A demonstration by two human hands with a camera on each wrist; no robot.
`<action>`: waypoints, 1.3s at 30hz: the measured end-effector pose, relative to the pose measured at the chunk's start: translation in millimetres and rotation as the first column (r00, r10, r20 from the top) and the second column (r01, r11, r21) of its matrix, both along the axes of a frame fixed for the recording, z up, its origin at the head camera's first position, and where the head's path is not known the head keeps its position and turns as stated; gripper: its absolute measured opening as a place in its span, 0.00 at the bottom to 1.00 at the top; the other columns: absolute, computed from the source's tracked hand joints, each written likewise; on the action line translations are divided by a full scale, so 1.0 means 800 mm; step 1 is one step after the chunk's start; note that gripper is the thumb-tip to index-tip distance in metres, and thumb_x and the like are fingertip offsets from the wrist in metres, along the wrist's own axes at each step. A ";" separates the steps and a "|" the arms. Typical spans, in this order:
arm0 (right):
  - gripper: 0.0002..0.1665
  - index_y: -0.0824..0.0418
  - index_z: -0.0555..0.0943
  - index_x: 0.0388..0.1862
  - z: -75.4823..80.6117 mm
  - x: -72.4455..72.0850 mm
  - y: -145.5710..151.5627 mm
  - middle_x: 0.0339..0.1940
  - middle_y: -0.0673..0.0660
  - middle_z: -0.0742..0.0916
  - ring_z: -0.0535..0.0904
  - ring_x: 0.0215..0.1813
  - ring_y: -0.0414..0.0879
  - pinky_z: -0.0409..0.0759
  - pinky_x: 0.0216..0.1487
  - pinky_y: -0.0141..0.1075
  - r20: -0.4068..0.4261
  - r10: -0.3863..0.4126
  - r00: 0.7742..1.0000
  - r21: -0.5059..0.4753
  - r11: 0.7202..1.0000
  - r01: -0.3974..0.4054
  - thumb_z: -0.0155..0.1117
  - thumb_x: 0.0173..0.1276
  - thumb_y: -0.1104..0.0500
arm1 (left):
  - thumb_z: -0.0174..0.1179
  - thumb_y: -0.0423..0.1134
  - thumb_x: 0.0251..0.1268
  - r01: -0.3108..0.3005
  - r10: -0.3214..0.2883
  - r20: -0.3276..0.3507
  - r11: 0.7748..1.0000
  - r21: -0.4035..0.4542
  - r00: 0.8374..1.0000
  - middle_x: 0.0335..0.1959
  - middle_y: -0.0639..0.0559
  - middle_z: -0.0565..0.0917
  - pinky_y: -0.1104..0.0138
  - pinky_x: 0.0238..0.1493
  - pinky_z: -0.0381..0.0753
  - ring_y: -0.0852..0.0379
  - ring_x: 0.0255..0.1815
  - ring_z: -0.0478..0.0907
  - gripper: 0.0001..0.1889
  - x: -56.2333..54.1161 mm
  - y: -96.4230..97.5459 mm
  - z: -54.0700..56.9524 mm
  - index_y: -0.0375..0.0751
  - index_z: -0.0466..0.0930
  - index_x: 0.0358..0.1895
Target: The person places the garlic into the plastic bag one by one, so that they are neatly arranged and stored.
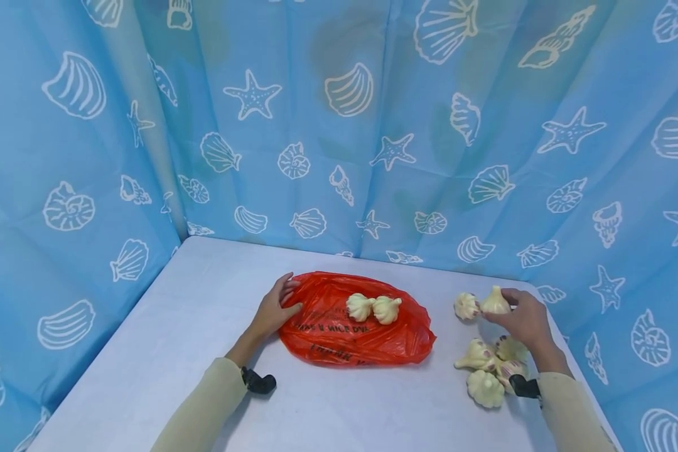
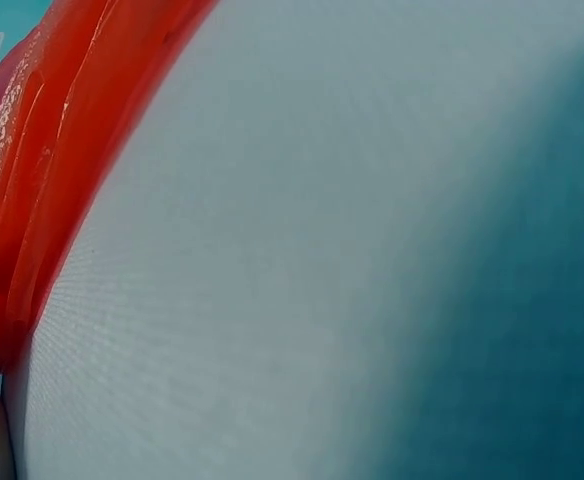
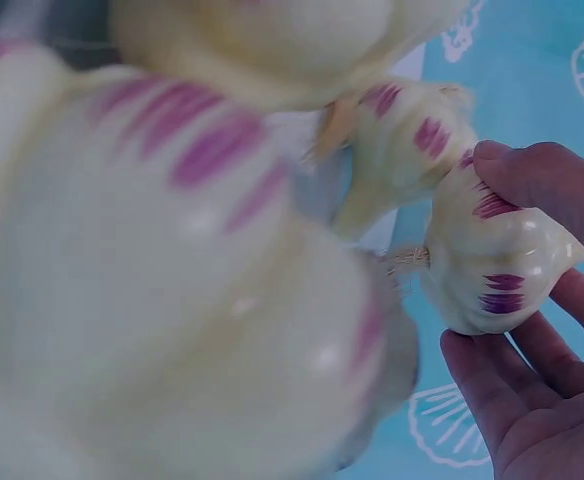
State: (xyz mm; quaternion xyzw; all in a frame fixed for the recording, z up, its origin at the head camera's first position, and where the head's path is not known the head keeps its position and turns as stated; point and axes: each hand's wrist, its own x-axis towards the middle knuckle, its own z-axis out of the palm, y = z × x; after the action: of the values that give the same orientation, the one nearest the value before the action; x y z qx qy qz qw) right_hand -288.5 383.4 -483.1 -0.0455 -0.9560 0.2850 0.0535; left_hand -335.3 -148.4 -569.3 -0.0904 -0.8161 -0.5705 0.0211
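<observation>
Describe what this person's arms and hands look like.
The left sleeve and right sleeve are pale beige, ending near the wrists. A small black device sits at each wrist. The left hand and right hand wear no gloves.

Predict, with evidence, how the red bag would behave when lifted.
The red bag would probably be floppy: its surface is creased. It may feel slippery, given the glossy shine, and light, as it looks like thin plastic.
</observation>
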 end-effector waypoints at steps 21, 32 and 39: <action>0.53 0.69 0.65 0.69 0.049 -0.013 -0.060 0.66 0.71 0.72 0.69 0.63 0.69 0.76 0.55 0.61 -0.094 0.050 0.994 -0.050 0.997 -0.054 0.75 0.55 0.40 | 0.69 0.32 0.55 -0.003 0.003 0.007 1.000 0.011 1.000 0.64 0.50 0.73 0.59 0.64 0.69 0.50 0.68 0.67 0.44 0.004 0.000 0.005 0.45 0.56 0.75; 0.55 0.65 0.64 0.71 0.056 -0.014 -0.096 0.67 0.68 0.72 0.70 0.63 0.67 0.80 0.50 0.57 -0.116 0.082 0.990 -0.095 0.991 -0.093 0.77 0.52 0.40 | 0.69 0.33 0.56 0.008 -0.008 -0.004 1.000 0.013 1.000 0.64 0.49 0.74 0.58 0.64 0.70 0.49 0.68 0.68 0.43 0.004 -0.001 0.002 0.45 0.57 0.75; 0.51 0.63 0.67 0.69 0.066 -0.021 -0.121 0.65 0.66 0.74 0.72 0.62 0.66 0.82 0.48 0.56 -0.148 0.128 0.981 -0.123 0.982 -0.147 0.79 0.52 0.47 | 0.68 0.32 0.56 0.010 -0.010 -0.024 1.000 0.001 1.000 0.63 0.48 0.74 0.57 0.64 0.69 0.48 0.68 0.68 0.43 0.000 -0.002 -0.002 0.44 0.57 0.75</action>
State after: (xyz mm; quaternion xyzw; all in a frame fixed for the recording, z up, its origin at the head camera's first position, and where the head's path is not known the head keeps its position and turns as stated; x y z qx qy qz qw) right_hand -304.9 286.6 -430.2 0.0373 -0.9296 0.3536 0.0970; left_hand -335.6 -149.8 -570.5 -0.1012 -0.8151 -0.5697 0.0281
